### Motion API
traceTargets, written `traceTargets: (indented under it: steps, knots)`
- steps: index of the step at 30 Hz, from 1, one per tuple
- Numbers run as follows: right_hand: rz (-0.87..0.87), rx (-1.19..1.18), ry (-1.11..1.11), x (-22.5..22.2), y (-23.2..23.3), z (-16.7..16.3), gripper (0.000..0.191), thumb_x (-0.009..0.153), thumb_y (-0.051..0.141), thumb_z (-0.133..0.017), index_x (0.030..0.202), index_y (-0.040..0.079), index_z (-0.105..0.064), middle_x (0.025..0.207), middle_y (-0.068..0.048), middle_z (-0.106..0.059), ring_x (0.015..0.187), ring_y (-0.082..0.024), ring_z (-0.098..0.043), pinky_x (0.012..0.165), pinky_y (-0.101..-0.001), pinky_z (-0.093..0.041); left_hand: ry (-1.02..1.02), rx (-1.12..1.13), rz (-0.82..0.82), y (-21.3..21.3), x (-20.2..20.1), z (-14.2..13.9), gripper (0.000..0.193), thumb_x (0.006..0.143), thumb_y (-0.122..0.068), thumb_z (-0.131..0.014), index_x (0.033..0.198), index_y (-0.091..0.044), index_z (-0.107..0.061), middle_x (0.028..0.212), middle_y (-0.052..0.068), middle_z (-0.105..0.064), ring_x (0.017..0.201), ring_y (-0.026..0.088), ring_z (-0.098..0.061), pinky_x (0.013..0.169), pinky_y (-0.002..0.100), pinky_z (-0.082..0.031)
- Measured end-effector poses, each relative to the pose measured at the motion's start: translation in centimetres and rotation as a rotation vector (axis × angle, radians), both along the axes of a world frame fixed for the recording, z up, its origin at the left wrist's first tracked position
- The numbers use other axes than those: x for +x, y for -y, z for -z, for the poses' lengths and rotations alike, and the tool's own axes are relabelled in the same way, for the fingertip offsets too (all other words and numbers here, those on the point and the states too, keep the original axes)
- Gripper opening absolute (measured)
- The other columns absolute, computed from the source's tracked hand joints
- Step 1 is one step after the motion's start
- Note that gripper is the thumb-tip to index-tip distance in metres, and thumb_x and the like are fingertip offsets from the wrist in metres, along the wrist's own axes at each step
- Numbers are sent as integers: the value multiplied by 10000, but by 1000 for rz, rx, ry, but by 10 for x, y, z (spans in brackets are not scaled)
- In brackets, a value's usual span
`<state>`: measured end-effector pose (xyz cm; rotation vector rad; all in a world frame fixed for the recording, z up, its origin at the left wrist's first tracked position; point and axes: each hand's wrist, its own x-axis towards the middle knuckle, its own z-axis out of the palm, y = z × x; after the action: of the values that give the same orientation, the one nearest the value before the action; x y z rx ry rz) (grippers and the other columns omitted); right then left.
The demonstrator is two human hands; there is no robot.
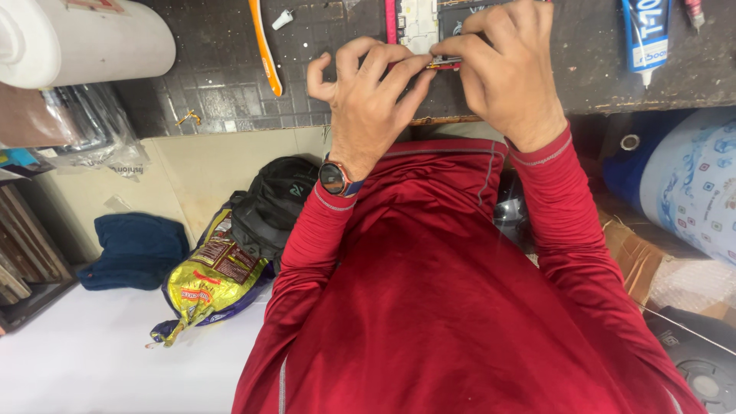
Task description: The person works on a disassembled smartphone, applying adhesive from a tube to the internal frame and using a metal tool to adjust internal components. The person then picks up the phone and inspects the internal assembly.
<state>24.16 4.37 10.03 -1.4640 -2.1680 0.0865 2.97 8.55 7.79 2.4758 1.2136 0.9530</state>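
Basically both hands meet at the far desk (230, 69) edge, left hand (368, 88) and right hand (502, 73) fingers pinched shut on one small red-tipped tool (443, 64) lying left-right, right hand nearer its tip.

Hidden and cropped at the bench

Opened phone (420, 23) runs off the top edge, mostly covered by both hands; slim tool (445, 63) between fingertips too small to identify. Glue tube (642, 34) and white roll (77, 38) cropped.
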Motion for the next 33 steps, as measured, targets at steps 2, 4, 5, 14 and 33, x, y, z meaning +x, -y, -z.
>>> traceTargets:
  steps: [2, 4, 5, 14, 33]
  knots:
    - [11, -18, -16, 0, 0, 1, 330, 866, -65, -644, 1134, 104, -737, 1117, -60, -574, 1139, -282, -483, 1084, -475, -361, -4, 0, -1, 0, 0, 0, 174, 938, -302, -842, 1070, -245, -745, 1088, -130, -629, 1160, 144, -531, 1071, 517, -198]
    - [18, -30, -36, 0, 0, 3, 321, 871, -73, -652, 1133, 95, -734, 1119, -65, -575, 1141, -286, -486, 1086, -479, -364, -7, 0, 0, 0, 0, -1, 177, 941, -301, -840, 1081, -247, -747, 1092, -130, -626, 1162, 141, -529, 1072, 515, -199]
    - [21, -34, -47, -1, 0, 3, 313, 878, -76, -660, 1132, 92, -732, 1120, -68, -574, 1142, -289, -487, 1085, -480, -365, -6, 1, -1, -1, -1, -1, 176, 940, -301, -839, 1080, -248, -745, 1091, -130, -627, 1161, 140, -529, 1072, 515, -199]
    - [21, -13, -47, 0, 0, 4, 349, 842, -87, -660, 1128, 99, -735, 1104, -70, -549, 1132, -286, -481, 1079, -472, -361, -11, 9, 4, -1, -1, -2, 146, 953, -291, -822, 1072, -254, -745, 1082, -140, -626, 1157, 137, -524, 1065, 512, -204]
    - [42, -48, -59, -1, 2, 1, 280, 936, -13, -698, 1202, 73, -686, 1118, -74, -559, 1121, -278, -510, 1031, -437, -362, -27, 17, 29, 0, -5, 1, 153, 964, -262, -816, 1094, -317, -756, 1083, -173, -622, 1169, 135, -515, 1069, 526, -200]
